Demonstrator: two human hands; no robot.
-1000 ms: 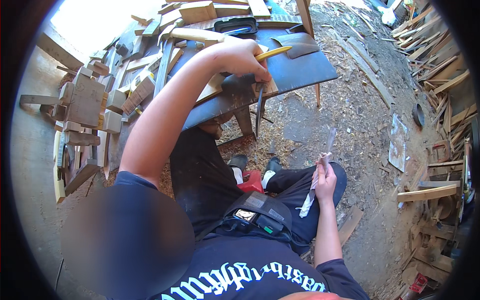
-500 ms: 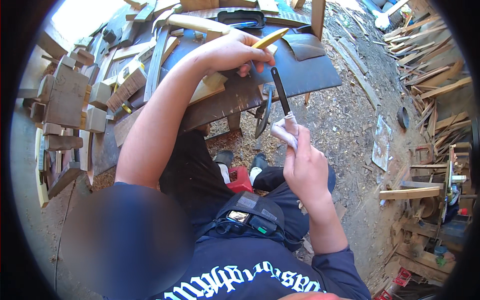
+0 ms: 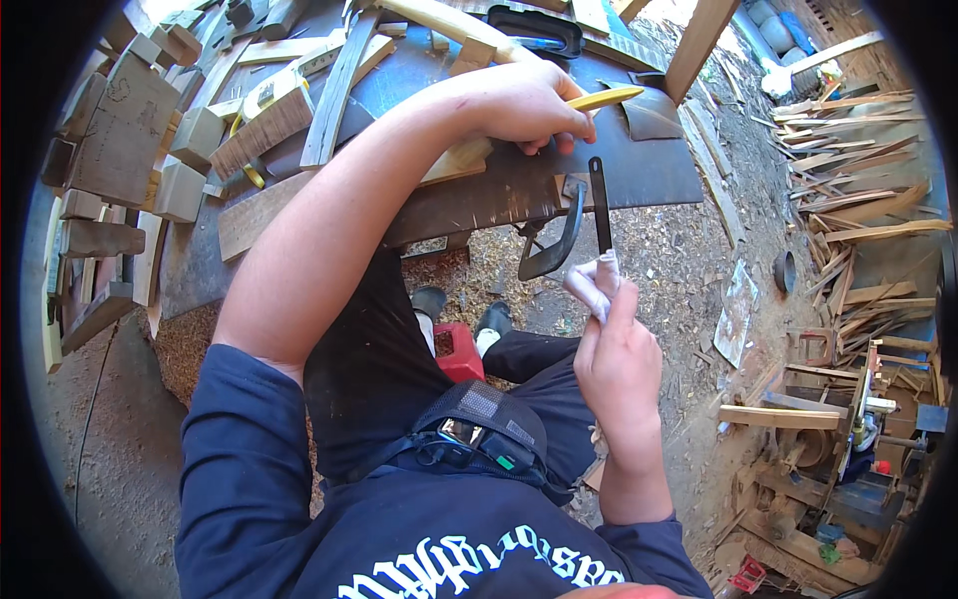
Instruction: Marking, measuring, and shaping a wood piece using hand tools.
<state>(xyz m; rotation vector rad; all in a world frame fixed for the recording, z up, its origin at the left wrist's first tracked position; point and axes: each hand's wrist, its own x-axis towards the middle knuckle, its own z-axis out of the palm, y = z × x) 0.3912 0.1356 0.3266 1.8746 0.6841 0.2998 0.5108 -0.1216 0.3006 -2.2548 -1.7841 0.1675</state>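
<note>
My left hand [image 3: 539, 108] reaches over the dark workbench [image 3: 654, 175]. Its fingers are closed around a yellow tapered stick [image 3: 611, 98], whose narrow end points right. In front of the bench edge, my right hand [image 3: 621, 359] grips a narrow black blade [image 3: 601, 200] by its lower end, which is wrapped in a pale cloth [image 3: 596, 285]. The blade stands nearly upright, with a small hole near its top, just below my left fingertips and apart from the stick. Beside the blade, a dark metal clamp [image 3: 564, 245] hangs on the bench edge.
Wooden blocks [image 3: 128, 130] and offcuts crowd the bench's left side, with a tape measure [image 3: 267, 95] among them. A black tray [image 3: 539, 28] sits at the back. Below is a red stool [image 3: 459, 351]. Split wood [image 3: 868, 200] is piled at right, above a machine [image 3: 848, 439].
With my head's shift, the bench now appears lower and farther right. My left hand has moved right with the yellow stick. The wrapped blade now stands more upright in my right hand.
</note>
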